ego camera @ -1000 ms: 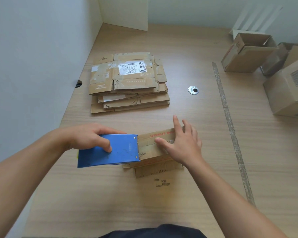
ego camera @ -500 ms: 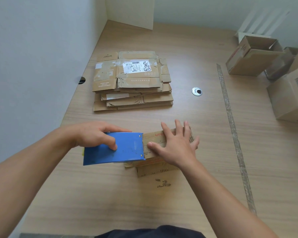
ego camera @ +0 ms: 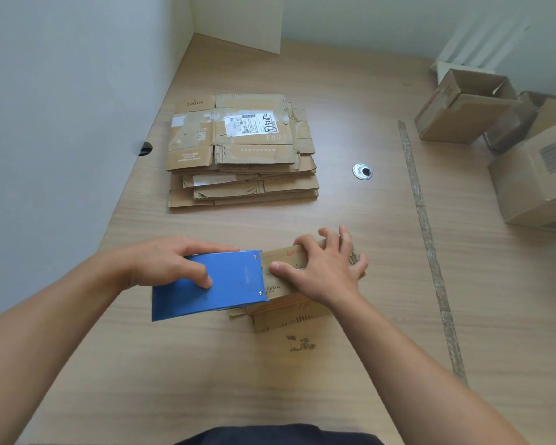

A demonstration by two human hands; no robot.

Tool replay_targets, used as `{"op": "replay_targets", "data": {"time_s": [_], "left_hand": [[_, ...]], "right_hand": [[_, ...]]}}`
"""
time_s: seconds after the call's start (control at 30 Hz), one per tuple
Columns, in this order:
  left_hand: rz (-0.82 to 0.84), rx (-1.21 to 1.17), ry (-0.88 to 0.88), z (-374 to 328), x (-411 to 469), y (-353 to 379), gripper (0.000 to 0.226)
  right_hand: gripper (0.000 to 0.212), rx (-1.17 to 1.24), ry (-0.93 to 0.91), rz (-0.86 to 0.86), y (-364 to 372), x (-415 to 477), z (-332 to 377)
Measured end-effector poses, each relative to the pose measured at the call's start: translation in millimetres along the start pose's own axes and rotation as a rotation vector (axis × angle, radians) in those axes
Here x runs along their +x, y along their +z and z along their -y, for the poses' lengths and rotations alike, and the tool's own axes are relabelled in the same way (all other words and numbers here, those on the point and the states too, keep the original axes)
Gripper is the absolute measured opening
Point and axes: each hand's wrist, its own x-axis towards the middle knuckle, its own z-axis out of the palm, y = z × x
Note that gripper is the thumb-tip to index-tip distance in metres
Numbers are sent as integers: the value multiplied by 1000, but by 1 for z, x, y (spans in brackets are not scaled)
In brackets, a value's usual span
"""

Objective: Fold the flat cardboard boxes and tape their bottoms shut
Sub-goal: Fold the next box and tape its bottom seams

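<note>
Taping a small folded box (ego camera: 283, 317) on the near middle of the table (ego camera: 302, 390), a person grips a blue tape dispenser (ego camera: 212, 285) in the left hand (ego camera: 170, 264) while the right hand (ego camera: 323, 273), fingers spread, holds it down; steady pressure and a straight pull should seal the seam.

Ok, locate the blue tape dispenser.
Head view, centre-left: the blue tape dispenser is in the left hand, its end on the box under the right hand.

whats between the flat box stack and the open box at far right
Head view: a round metal grommet and a long worn tape strip lie between flat stack and open box.
</note>
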Motion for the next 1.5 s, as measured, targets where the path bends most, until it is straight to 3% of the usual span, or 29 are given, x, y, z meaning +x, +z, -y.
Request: {"op": "replay_targets", "data": {"time_s": [0.3, 0.47, 0.8, 1.0, 1.23, 1.5], "left_hand": [[7, -14, -32, 34, -38, -18, 63], [-1, -6, -58, 40, -34, -16, 61], [-9, 25, -96, 48, -19, -10, 54], [-7, -12, -105, 62, -24, -14, 55], [-12, -52, -92, 75, -34, -20, 61], [3, -81, -112, 80, -20, -16, 58]], "right_hand": [[63, -10, 10, -18, 0, 1, 2], [78, -7, 15, -4, 0, 2, 2], [82, -185, -22, 41, 1, -6, 28], [99, -158, -34, 29, 14, -5, 37], [86, -153, -4, -12, 18, -4, 39], [88, -145, 16, -28, 21, -3, 39]]}}
